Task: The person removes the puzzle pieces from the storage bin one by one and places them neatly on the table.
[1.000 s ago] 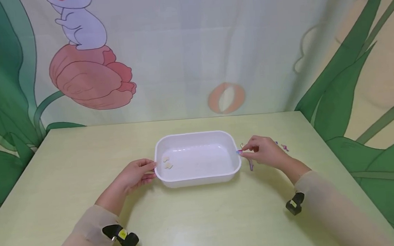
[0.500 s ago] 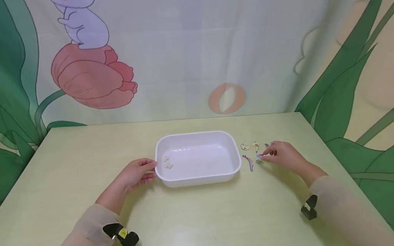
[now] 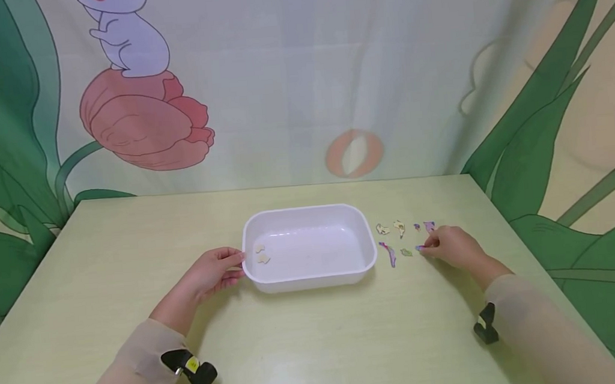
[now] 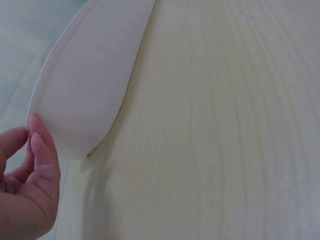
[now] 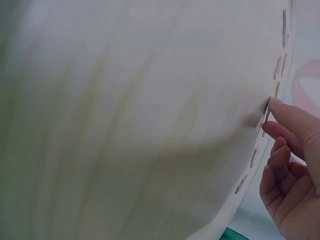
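Observation:
A white plastic tray (image 3: pixel 314 282) stands on the table, two pale flat pieces (image 3: pixel 263 259) lying inside at its left. My left hand (image 3: pixel 218 271) pinches the tray's left rim between thumb and fingers, also visible in the left wrist view. To the right of the tray, my right hand (image 3: pixel 455 246) pinches a small blue-and-pink flat piece (image 3: pixel 420 247) at the tabletop. Around it lie a green piece (image 3: pixel 407 252), a long purple-pink strip (image 3: pixel 387 254), a purple piece (image 3: pixel 429 226) and a small dark one (image 3: pixel 417 227). What the pieces depict is too small to tell.
Two cream pieces with dark outlines (image 3: pixel 383 229) lie close to the tray's right end. The pale wooden table (image 3: pixel 320 348) ends at a printed curtain (image 3: pixel 257 99) behind. Each sleeve carries a black wrist camera (image 3: pixel 199 375).
My right hand has moved rightward from the tray's right rim to the loose pieces, carrying the small blue-and-pink piece and lowering it to the table. My left hand stays on the rim.

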A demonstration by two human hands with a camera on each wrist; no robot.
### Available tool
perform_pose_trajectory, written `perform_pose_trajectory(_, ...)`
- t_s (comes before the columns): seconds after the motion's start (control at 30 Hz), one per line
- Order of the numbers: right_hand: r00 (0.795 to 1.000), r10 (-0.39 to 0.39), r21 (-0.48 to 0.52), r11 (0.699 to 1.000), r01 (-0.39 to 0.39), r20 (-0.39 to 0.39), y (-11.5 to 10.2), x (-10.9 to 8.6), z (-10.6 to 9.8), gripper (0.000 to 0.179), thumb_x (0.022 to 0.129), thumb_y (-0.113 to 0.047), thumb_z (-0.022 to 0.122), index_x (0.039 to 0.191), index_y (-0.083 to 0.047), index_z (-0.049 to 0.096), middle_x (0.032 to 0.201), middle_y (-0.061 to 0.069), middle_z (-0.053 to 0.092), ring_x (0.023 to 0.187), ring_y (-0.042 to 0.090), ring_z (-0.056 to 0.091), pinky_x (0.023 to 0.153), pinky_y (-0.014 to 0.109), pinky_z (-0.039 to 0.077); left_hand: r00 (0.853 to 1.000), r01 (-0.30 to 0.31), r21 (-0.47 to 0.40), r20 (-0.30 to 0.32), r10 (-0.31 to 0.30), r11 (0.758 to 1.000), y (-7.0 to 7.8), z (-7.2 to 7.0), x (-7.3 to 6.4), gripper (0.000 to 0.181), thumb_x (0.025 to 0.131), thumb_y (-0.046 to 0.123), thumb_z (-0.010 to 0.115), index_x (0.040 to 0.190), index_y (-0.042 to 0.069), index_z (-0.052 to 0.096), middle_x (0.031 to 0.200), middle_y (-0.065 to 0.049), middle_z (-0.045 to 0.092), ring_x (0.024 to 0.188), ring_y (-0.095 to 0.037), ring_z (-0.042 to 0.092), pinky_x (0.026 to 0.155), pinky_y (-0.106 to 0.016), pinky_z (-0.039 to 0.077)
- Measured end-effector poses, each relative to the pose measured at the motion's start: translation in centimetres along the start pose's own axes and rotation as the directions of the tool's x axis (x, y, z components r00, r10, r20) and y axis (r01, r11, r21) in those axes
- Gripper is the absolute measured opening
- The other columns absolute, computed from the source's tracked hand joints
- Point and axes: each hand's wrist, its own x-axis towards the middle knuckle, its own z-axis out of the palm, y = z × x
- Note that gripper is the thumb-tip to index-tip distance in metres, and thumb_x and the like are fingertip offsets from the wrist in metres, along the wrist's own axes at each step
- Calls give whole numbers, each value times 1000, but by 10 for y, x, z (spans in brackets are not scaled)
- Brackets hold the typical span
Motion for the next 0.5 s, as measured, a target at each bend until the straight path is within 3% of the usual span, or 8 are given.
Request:
perform_pose_trajectory(0.3,999,26,38,999,-25,-25,-3,3,-2,28,85,-25,69,100,-1,69,90,9,61,79,23,50,69,36,45,1000,-18,-11,9,18,1000,1,1,0,39,96,22,54,120,-8,47,88,-5,59,75,-12,61,67,-23,53)
perform_pose_trajectory(0.5,988,-85,120,988,101,-132,-27,5,-4,30,87,-23,67,108,-1,68,89,8,58,80,23,49,61,29,44,1000,-10,8,-8,10,1000,2,1,-1,36,96,22,55,117,-6,50,88,-5,60,76,-14,61,68,-24,53)
